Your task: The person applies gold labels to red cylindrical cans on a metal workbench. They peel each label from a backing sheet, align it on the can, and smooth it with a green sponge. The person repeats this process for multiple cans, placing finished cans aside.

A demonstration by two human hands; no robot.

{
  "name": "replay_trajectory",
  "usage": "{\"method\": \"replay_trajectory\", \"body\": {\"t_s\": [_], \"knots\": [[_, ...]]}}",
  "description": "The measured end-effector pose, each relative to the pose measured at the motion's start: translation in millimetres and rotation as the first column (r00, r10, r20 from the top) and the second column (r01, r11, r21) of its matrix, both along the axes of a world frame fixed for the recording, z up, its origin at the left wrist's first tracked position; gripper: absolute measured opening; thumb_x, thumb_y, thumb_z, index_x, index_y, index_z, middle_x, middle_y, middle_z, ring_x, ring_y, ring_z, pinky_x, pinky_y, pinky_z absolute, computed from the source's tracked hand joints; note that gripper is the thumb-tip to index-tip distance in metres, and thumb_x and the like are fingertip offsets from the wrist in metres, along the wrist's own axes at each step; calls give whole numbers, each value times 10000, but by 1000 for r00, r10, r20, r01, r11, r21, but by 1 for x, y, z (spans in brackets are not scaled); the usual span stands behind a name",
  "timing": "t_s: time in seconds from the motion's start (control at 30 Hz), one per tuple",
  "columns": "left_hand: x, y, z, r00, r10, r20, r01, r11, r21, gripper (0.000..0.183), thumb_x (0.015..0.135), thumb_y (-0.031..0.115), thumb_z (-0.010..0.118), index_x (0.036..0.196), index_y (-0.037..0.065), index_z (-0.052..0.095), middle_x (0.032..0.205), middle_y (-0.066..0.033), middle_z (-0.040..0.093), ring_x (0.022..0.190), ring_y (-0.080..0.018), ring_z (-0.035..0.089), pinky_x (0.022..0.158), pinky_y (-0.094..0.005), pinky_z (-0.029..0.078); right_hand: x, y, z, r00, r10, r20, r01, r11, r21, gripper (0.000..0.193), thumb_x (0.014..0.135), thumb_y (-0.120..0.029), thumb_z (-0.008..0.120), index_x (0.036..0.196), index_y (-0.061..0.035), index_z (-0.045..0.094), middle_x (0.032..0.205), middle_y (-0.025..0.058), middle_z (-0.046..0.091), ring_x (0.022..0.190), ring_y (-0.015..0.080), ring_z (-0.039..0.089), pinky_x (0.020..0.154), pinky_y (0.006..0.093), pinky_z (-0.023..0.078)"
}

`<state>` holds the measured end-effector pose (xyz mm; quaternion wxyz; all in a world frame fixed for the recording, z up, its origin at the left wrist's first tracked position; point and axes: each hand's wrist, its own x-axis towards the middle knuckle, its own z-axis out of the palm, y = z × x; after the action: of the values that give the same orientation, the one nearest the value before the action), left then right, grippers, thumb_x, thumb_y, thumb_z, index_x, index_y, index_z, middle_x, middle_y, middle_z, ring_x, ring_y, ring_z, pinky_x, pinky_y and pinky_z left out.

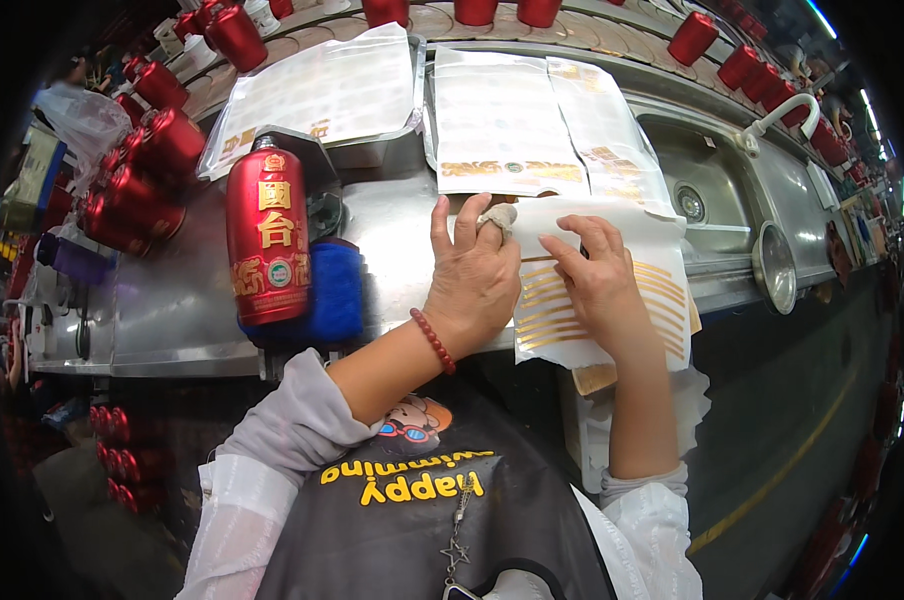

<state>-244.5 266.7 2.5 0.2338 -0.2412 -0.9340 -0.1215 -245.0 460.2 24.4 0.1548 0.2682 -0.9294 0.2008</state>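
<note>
1. I register two large gold characters (275,214), stacked vertically, on the red bottle (244,235); its small lower print is illegible to me.
2. I register two lines of inverted yellow lettering (419,486) on the black apron (392,550).

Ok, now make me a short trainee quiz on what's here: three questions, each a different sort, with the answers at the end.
1. Multiple choice: what colour are the curved stripes on the white sheet? A) blue B) gold C) green
2. True or false: the bead bracelet is worn on the right wrist.
3. Fill in the blank: the large red bottle is to the ____ of the left hand.

Key: 1. B. 2. False; the bracelet is on the left wrist. 3. Left.
</note>
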Motion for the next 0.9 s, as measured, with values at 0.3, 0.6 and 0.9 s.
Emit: {"method": "replay_trajectory", "body": {"t_s": [0.3,0.6,0.9], "knots": [[36,-51,44,994,-102,50,84,954,288,102,826,144,665,868,61,626,1279,-172,567,1349,-407,382,1134,-629,225,4,-33,35,903,307,300,-177,903,-391,116,826,16,706,841,-9,594,1133,126,586,1192,357,535,999,436,434],[111,-207,52,974,216,-70,-185,933,309,547,875,357,728,1285,39,559,1371,-207,491,1330,-429,352,1160,-563,219,15,-104,58,842,372,390,-167,868,-468,100,832,12,730,834,-17,634,1128,107,572,1202,331,535,961,397,460],[96,-246,26,962,244,-123,-206,943,261,752,853,301,742,1485,18,449,1241,-90,681,1298,-278,527,1176,-610,143,26,-161,74,819,450,356,-297,863,-408,93,818,12,757,874,-29,695,1176,120,526,1170,286,529,919,370,457]]}}
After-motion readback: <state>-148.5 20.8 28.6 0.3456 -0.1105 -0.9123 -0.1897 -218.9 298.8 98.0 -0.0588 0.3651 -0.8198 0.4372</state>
